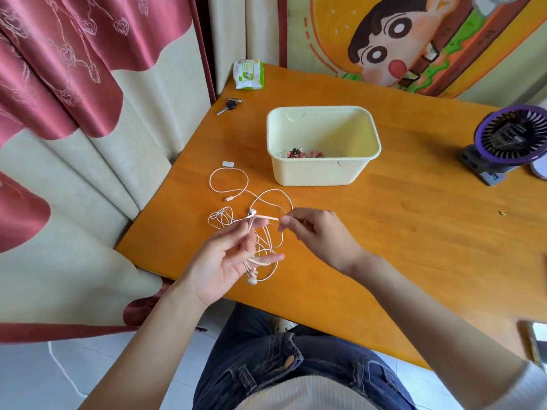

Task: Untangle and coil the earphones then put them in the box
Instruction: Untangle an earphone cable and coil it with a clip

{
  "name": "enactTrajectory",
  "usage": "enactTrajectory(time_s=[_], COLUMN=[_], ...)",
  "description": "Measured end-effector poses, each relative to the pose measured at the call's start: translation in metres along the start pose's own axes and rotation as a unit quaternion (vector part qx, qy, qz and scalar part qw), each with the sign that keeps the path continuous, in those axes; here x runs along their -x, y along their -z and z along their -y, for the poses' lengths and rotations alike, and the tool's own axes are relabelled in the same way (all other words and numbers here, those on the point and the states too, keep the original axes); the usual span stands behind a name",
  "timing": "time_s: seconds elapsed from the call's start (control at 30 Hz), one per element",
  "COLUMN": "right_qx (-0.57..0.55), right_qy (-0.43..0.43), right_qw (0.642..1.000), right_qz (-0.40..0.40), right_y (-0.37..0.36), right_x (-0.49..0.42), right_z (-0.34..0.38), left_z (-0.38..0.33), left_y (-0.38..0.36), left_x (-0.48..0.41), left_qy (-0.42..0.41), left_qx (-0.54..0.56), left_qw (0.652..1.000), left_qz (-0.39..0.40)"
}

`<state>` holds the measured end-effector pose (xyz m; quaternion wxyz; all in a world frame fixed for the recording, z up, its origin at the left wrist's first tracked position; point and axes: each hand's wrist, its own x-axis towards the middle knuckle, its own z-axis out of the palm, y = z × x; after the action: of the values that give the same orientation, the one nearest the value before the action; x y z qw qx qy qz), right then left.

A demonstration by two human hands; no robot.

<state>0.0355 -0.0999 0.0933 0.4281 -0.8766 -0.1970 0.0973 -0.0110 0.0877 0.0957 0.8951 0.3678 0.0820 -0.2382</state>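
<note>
A set of pink earphones (270, 218) hangs in mid-air at the centre of the frame, just above the near left corner of an orange wooden surface (384, 247). The left hand (225, 261), palm up with its fingers straight and spread, serves as a spool: loops of cord drape over the fingers, and one earbud dangles below the palm. The right hand (316, 232) pinches the cord between thumb and fingertips. It draws a short length taut from the left hand, apparently to lay the next turn of the coil.

Just beyond the hands lies a tangled pair of white earphones (222, 218), and a loose cable (229, 180) curls above them, both apparently waiting their turn.

The pale yellow box (313, 173) stands open at upper centre, within easy reach. Some coiled items already lie on its floor, too small to identify.

At the upper left of the surface are keys (229, 105) and a green-and-white tissue pack (248, 74), its label too small to read. A purple desk fan (513, 137) stands at the right edge, and the marking on its base is illegible. A cartoon mural (393, 45) fills the upper right, and red-and-cream curtains (59, 69) hang on the left.
</note>
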Motion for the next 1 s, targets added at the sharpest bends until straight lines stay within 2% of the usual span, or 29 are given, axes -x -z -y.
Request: enactTrajectory(time_s=[0.07,0.13,0.17,0.2,0.3,0.43,0.57,0.67,0.73,0.8,0.87,0.93,1.0], right_qx=[-0.007,-0.015,-0.019,-0.023,-0.026,-0.033,-0.02,0.006,0.024,0.051,0.082,0.102,0.101], right_qy=[-0.007,-0.011,-0.011,-0.01,-0.01,-0.013,-0.005,-0.003,-0.003,0.004,0.017,0.03,0.041], right_qw=[1.0,1.0,1.0,0.999,0.999,0.998,0.998,0.996,0.994,0.991,0.987,0.985,0.987], right_qz=[0.007,0.014,0.018,0.022,0.036,0.06,0.061,0.084,0.107,0.126,0.137,0.137,0.118], right_y=[-0.004,-0.007,-0.009,-0.011,-0.019,-0.025,-0.024,-0.022,-0.021,-0.019,-0.017,-0.012,-0.007], right_x=[0.0,0.0,0.001,0.002,0.009,0.02,0.024,0.027,0.029,0.03,0.031,0.03,0.028], right_z=[0.001,0.001,0.001,0.0,-0.002,-0.001,0.002,0.001,0.001,0.001,0.003,0.005,0.007], left_z=[-0.001,-0.004,-0.006,-0.008,-0.013,-0.013,-0.01,-0.009,-0.007,-0.005,-0.001,0.004,0.009], left_y=[0.007,0.011,0.011,0.008,-0.002,-0.006,-0.008,-0.006,-0.006,-0.004,-0.002,-0.001,-0.003], left_x=[-0.003,-0.005,-0.006,-0.007,-0.006,-0.009,-0.012,-0.014,-0.015,-0.015,-0.013,-0.011,-0.009], left_qy=[-0.008,-0.006,-0.004,-0.009,-0.058,-0.092,-0.119,-0.13,-0.136,-0.136,-0.139,-0.139,-0.116], left_qx=[0.067,0.143,0.181,0.2,0.189,0.21,0.178,0.083,-0.037,-0.159,-0.294,-0.448,-0.535], left_qw=[0.997,0.983,0.975,0.974,0.98,0.971,0.97,0.981,0.981,0.967,0.935,0.877,0.833], left_qz=[0.034,0.113,0.127,0.104,-0.035,-0.07,-0.118,-0.12,-0.13,-0.147,-0.139,-0.105,-0.079])
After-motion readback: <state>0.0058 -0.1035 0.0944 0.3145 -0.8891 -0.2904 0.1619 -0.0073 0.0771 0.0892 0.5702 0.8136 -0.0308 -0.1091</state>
